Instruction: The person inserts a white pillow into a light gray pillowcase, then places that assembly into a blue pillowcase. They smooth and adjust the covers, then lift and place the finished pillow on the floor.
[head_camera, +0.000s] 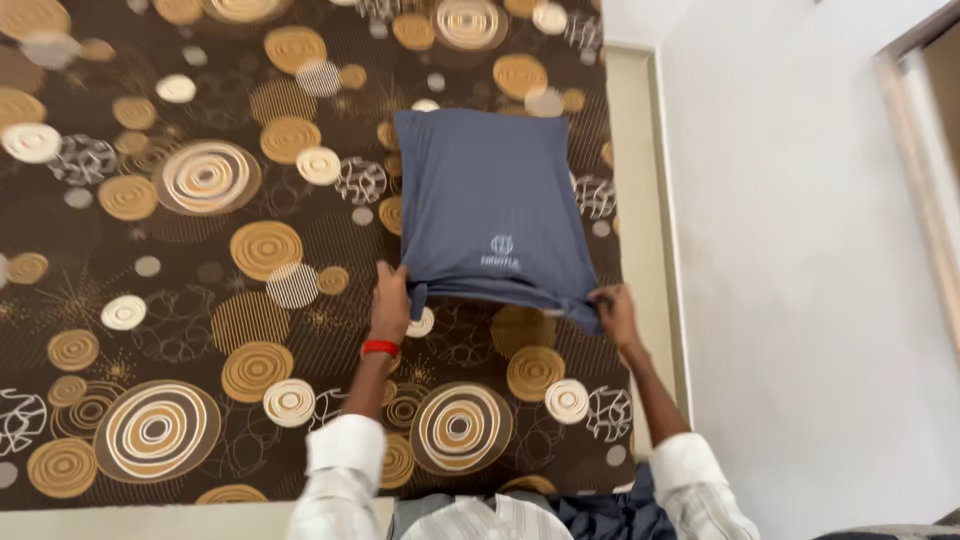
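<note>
Circle-patterned bedspread (200, 250), folded grey shirt (490, 200)

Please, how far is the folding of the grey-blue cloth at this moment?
Already done, as it looks: the grey-blue cloth lies on the patterned bed cover as a compact rectangle, so it seems folded at least once. In hand: the left hand and the right hand each grip a near corner of it. Left: the near edge is bunched and uneven, so smoothing or perhaps another fold seems to remain.

The brown bedsheet (180, 300) lies wide and bare left of the grey cloth (490, 205). On the right, the bed edge (640, 200) is close.
</note>
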